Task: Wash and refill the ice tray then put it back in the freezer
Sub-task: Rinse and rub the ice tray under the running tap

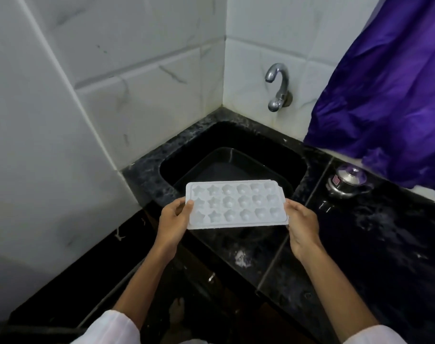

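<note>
Left hand (173, 224), right hand (302, 224): we've got the ice tray (235, 204) by its short ends.
Fingers curl under and thumbs sit on top, keeping it level and cavities-up over the sink's (236, 137) front edge, ready, we reckon, for the tap (278, 85). We can't tell if the cavities hold water, and the freezer is out of view.

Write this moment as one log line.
left hand: holds ice tray; right hand: holds ice tray; place: at sink; tap: no stream
</note>
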